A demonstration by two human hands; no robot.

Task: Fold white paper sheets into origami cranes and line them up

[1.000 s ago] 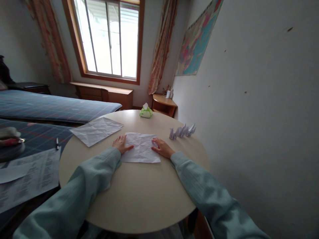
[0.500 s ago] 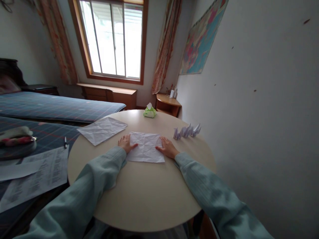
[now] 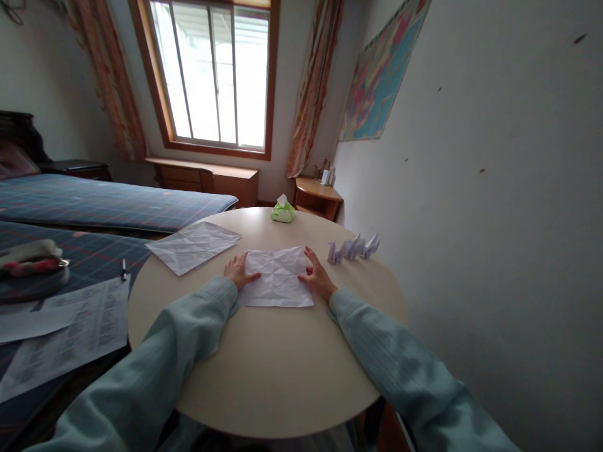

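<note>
A creased white sheet of paper (image 3: 276, 279) lies on the round table (image 3: 282, 370) in front of me, with fold lines crossing at its middle. My left hand (image 3: 239, 272) rests spread on the sheet's left edge, thumb reaching inward over the paper. At the right edge my right hand (image 3: 320, 277) is curved, its thumb at the paper and its index finger raised apart from the thumb. Several small folded paper figures (image 3: 352, 250) stand in a row beyond my right hand. Another creased sheet (image 3: 195, 245) lies farther back on the left.
A green tissue pack (image 3: 283, 211) sits at the table's far edge. Left of the table, printed pages (image 3: 89, 326), a pen (image 3: 124, 270) and a pouch (image 3: 35, 270) lie on a plaid bed. A white wall (image 3: 471, 251) runs along the right side.
My right hand has lifted its fingers from lying flat and curved them at the sheet's right edge. The left hand stays nearly where it was.
</note>
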